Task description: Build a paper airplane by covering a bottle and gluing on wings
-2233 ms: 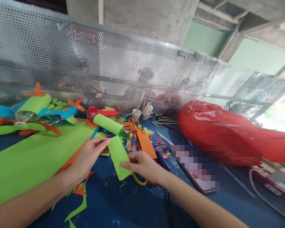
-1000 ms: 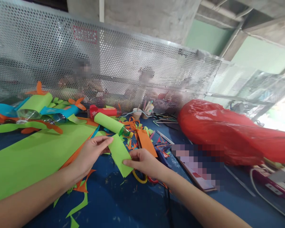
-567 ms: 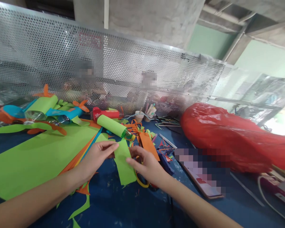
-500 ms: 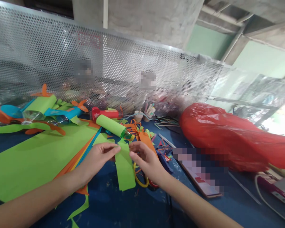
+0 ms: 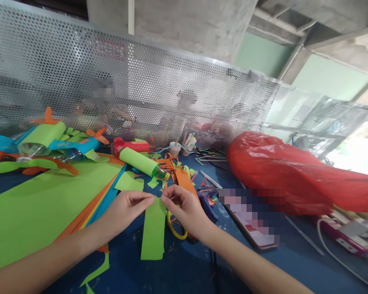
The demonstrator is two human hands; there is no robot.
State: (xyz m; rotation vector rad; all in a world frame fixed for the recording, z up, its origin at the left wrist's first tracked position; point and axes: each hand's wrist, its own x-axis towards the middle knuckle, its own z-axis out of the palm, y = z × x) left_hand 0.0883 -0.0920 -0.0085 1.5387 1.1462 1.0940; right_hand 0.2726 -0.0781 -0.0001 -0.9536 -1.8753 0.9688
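A strip of green paper [image 5: 153, 232] hangs between my hands, its upper edge pinched at both corners. My left hand [image 5: 135, 206] grips the top left corner between thumb and fingers. At the top right corner my right hand [image 5: 184, 206] pinches the same strip. Just beyond my fingers lies a bottle wrapped in green paper [image 5: 139, 162], with a yellow cap. Yellow-handled scissors [image 5: 174, 229] lie partly hidden beneath my right hand. An orange paper piece [image 5: 185, 181] rests behind that hand.
Large green sheets [image 5: 49, 200] cover the table's left side, with paper-decorated bottles [image 5: 43, 139] behind them. At right sit a red plastic bag [image 5: 279, 171], a phone-like flat object [image 5: 251, 224] and a power strip [image 5: 346, 239]. Perforated metal panels [image 5: 159, 81] stand behind; people are visible through them.
The green strip now hangs straighter and lower, and my fingertips have come closer together at its top edge. The whole view has shifted slightly.
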